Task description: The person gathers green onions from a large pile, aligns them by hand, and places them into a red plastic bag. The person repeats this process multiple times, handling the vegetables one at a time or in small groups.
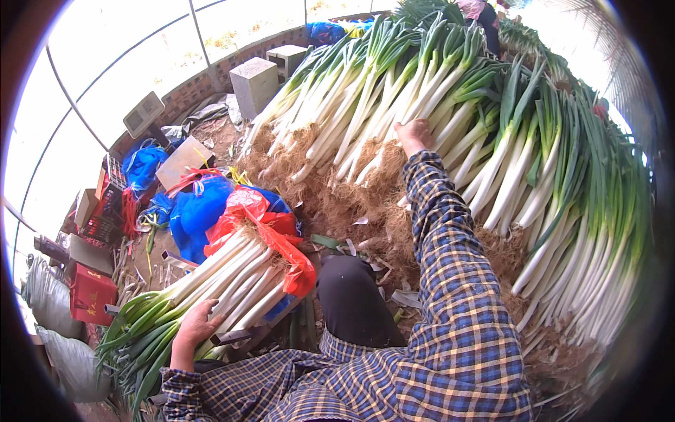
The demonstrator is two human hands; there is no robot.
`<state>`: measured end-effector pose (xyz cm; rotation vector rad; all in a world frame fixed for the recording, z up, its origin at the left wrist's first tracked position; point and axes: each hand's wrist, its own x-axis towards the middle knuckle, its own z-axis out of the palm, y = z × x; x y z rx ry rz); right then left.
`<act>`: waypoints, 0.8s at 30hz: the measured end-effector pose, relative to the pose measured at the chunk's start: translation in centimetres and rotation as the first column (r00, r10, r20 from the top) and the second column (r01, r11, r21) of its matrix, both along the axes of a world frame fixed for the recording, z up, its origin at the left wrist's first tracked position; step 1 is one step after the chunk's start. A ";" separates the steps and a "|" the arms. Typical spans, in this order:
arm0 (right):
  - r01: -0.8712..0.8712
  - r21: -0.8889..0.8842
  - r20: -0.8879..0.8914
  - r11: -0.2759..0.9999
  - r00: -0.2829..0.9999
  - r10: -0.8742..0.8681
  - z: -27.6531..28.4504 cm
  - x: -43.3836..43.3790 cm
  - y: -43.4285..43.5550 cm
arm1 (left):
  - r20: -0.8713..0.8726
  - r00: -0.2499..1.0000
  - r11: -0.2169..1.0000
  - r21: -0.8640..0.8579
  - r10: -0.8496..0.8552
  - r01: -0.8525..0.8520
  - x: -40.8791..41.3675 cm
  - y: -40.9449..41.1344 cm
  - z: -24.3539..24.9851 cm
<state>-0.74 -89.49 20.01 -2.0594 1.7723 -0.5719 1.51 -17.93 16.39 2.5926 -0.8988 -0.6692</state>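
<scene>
To the lower left, my left hand [198, 323] rests on a bundle of long green onions [229, 274], near where the white shafts turn green. Whether its fingers grip them is hard to see. Red plastic [298, 266] wraps around the bundle's root end, and a metal frame [237, 337] shows under the stalks. My right arm reaches forward, and my right hand [414, 135] is closed around white shafts in the large heap of green onions [364, 111]. Their hairy, soil-covered roots [379, 163] face me; the leaves point away.
Blue mesh [198, 211] lies behind the bundle. A scale display [144, 113], concrete blocks [254, 87] and a red box [92, 293] stand leftward. White sacks [74, 364] sit at lower left. Another person [482, 24] is beyond the heap. My knee [356, 300] lies between bundle and heap.
</scene>
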 end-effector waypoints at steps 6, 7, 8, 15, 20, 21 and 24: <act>-0.306 0.336 0.469 0.891 0.875 0.123 3.3 -4.1 1.2 | -0.128 0.989 0.988 -0.125 0.075 -0.091 0.3 -2.2 0.8; -0.387 0.419 0.575 0.821 0.813 0.089 4.1 -4.8 2.1 | -0.153 0.983 0.984 -0.128 0.102 -0.122 0.4 -3.5 1.0; -0.459 0.412 0.629 0.787 0.768 0.118 4.6 -6.2 3.3 | -0.175 0.975 0.973 -0.162 0.136 -0.165 0.5 -4.9 1.4; -0.740 0.375 0.782 0.558 0.576 0.239 6.6 -17.1 18.9 | -0.481 0.830 0.738 -0.662 -0.281 -0.134 0.4 -27.4 4.4; -0.824 0.372 0.891 0.427 0.446 0.085 4.8 -23.9 33.2 | -0.865 0.320 0.826 -0.480 -0.387 -0.296 -5.5 -43.4 7.5; -0.847 0.310 0.922 0.433 0.378 0.080 4.1 -24.7 35.8 | -0.829 0.247 0.767 -0.559 -0.503 -0.315 -6.4 -45.2 8.1; -0.860 0.354 0.895 0.368 0.426 0.135 2.5 -27.3 41.4 | -0.822 0.356 0.677 -0.568 -0.444 -0.468 -7.5 -44.1 8.2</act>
